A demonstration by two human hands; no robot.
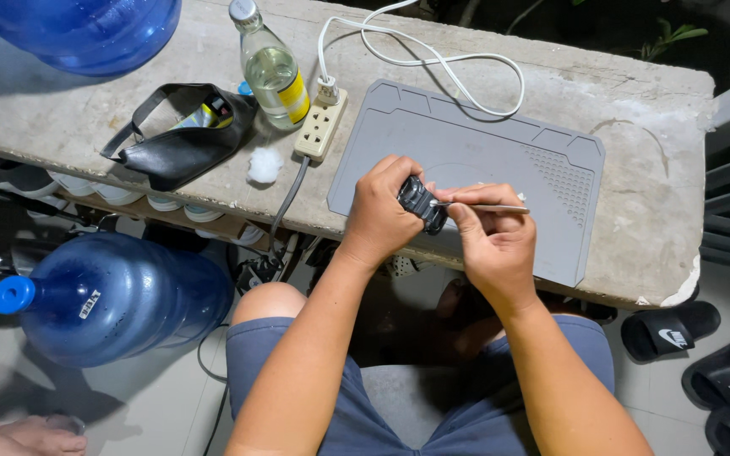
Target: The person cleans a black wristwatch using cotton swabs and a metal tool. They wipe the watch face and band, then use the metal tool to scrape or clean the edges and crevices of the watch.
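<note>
My left hand (pixel 378 211) grips a small black device (pixel 421 203), like a key fob, just above the near edge of a grey work mat (pixel 500 160). My right hand (pixel 493 239) pinches a thin metal tool (pixel 487 208) whose tip touches the black device. The tool's shaft points right, over the mat. Both hands meet at the middle of the mat's front edge.
On the concrete bench (pixel 652 169) lie a power strip (pixel 321 125) with a white cable, a glass bottle (pixel 274 72), a black pouch (pixel 183 135) and a cotton ball (pixel 264 165). A large blue water jug (pixel 111 295) lies on the floor left; black slippers (pixel 703 355) lie right.
</note>
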